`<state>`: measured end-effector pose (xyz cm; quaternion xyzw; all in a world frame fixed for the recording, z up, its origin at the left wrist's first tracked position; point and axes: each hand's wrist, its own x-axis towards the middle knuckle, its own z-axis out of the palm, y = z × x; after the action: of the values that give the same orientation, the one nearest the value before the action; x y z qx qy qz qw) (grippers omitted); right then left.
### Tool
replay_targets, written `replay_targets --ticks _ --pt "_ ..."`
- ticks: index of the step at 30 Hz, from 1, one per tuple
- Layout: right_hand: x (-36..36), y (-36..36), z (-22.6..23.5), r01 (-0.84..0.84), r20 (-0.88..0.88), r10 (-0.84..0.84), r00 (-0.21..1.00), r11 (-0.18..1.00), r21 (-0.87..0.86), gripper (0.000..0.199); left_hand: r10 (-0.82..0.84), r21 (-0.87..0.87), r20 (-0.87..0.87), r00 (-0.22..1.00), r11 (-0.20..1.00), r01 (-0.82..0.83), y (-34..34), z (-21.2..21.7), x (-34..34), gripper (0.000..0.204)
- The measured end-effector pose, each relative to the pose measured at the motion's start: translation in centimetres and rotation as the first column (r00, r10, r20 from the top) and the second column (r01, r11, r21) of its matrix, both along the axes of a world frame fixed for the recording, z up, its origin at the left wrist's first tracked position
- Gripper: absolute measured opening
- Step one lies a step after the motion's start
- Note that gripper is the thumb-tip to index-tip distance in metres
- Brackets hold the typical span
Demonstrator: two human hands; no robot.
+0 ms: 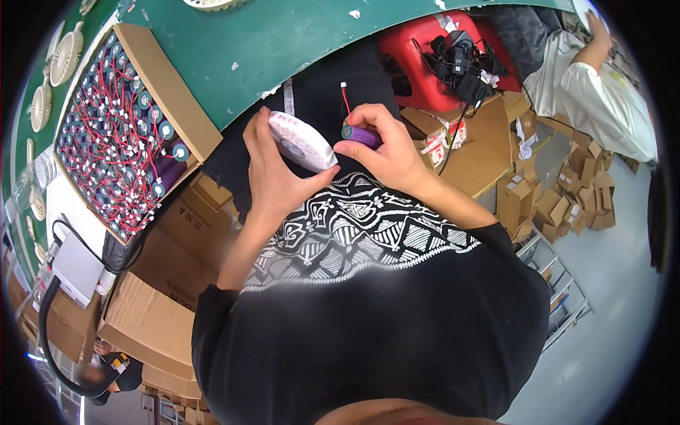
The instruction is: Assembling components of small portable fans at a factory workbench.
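Note:
My left hand [268, 166] grips a flat white roll [301, 142] by its rim, fingers behind and thumb at the near end; it looks like a roll of stickers or tape. Beyond it a narrow pale strip [288, 98] stands out against the dark cloth. A purple cylindrical battery [365, 136] is pinched between thumb and fingers of my right hand [388, 145], one end facing the roll. From that end a red wire [346, 99] with a small white plug rises. Battery and roll are close together but apart, above my lap.
At the left a cardboard box [173, 88] holds many purple batteries with red wires, by the green table [212, 49]. A red stool [397, 53] carries black adapters [464, 67]. Cartons [489, 149] lie at the right, near a person in white [602, 99]. A black hose [44, 333] curves lower left.

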<state>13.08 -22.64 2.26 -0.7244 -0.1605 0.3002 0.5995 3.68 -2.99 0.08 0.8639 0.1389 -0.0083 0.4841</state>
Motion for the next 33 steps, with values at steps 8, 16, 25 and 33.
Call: replay_targets --ticks 8,16,25,33 --pt "-0.1 -0.6 -0.8 0.034 -0.261 0.009 0.965 0.987 0.159 0.032 0.009 0.009 -0.003 1.000 1.000 -0.009 0.1 -0.2 0.2 0.132" --pt "0.6 -0.1 0.2 0.106 -0.458 0.020 0.889 0.963 0.248 0.040 -0.001 -0.014 0.015 1.000 1.000 0.001 0.0 -0.3 0.1 0.131" --pt "0.1 0.1 1.1 0.043 -0.444 0.021 0.896 0.990 0.133 0.030 -0.016 0.031 0.022 1.000 0.999 0.016 0.0 -0.2 0.1 0.127" --pt "0.1 -0.2 2.2 -0.065 0.002 0.066 0.998 0.986 -0.154 0.026 -0.039 0.217 0.089 0.995 0.976 0.019 0.0 0.4 0.2 0.119"
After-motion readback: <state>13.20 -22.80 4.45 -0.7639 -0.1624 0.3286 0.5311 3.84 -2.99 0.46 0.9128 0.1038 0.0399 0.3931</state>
